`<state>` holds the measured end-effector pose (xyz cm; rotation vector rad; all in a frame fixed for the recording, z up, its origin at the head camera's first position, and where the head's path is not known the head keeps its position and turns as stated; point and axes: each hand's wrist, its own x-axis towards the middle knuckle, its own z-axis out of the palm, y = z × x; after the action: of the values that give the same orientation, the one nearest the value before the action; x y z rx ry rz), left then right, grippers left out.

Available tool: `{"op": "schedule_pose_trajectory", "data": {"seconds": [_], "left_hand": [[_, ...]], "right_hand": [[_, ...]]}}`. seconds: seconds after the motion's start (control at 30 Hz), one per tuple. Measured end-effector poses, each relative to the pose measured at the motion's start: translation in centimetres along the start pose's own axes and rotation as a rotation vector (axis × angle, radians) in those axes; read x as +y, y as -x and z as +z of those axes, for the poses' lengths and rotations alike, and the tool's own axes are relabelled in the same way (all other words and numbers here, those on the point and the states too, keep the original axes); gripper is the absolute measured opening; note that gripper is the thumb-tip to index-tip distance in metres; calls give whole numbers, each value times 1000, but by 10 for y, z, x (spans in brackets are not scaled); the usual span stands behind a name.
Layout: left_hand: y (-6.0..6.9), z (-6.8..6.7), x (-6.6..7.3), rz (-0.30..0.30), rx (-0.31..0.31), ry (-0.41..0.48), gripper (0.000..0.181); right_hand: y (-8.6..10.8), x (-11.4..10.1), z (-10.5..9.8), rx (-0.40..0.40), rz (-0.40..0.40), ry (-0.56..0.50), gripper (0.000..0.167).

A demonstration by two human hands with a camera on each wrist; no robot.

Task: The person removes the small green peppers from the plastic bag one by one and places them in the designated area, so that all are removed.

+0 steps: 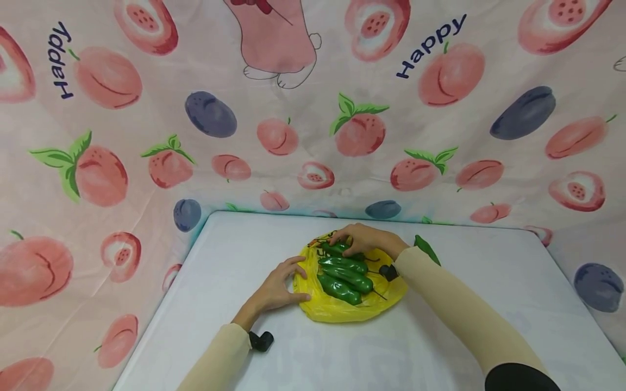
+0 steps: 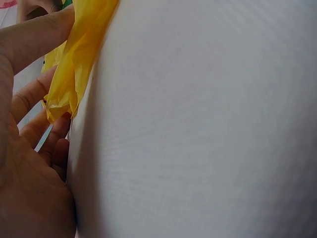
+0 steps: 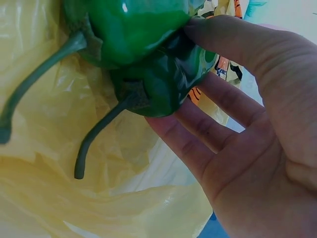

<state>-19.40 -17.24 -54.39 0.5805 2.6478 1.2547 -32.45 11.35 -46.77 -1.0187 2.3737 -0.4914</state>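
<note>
On the yellow bag (image 1: 329, 313), our right grip (image 1: 365, 237) pinches a pepper (image 3: 153, 85), glossy enough to slip; left grip (image 1: 276, 286) holds the bag's edge.

Fruit-print cloth (image 1: 303, 103) behind the white table (image 1: 518, 271) suggests a home

A cloth (image 1: 313, 100) printed with peaches (image 1: 452, 76), fruit halves (image 1: 377, 26) and dark blue fruits (image 1: 523, 113) rises beyond the far edge of a white table (image 1: 528, 293) and runs along its left and right sides. High on it, the word "Happy" (image 1: 431, 44) appears left and right, with a pink cartoon figure (image 1: 279, 35) between.
</note>
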Motion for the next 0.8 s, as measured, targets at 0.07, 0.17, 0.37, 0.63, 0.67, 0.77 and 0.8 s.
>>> {"op": "schedule_pose_trajectory", "data": {"seconds": [0.07, 0.17, 0.37, 0.63, 0.67, 0.77, 0.8], "left_hand": [[0, 0, 0, -1, -1, 4, 39], [0, -1, 1, -1, -6, 4, 40], [0, -1, 0, 4, -9, 3, 40], [0, 0, -2, 12, -7, 4, 39], [0, 0, -2, 9, -7, 3, 39], [0, 0, -2, 7, -5, 5, 38], [0, 0, -2, 6, -5, 6, 38]], "right_hand": [[0, -1, 0, -2, 10, 2, 42], [0, -1, -1, -5, 15, 14, 42], [3, -4, -3, -6, 26, 26, 42], [15, -10, -10, -5, 21, 10, 43], [17, -10, -11, -5, 13, 8, 43], [21, -9, -13, -5, -9, -13, 42], [22, -8, -14, -4, -15, -19, 42]]}}
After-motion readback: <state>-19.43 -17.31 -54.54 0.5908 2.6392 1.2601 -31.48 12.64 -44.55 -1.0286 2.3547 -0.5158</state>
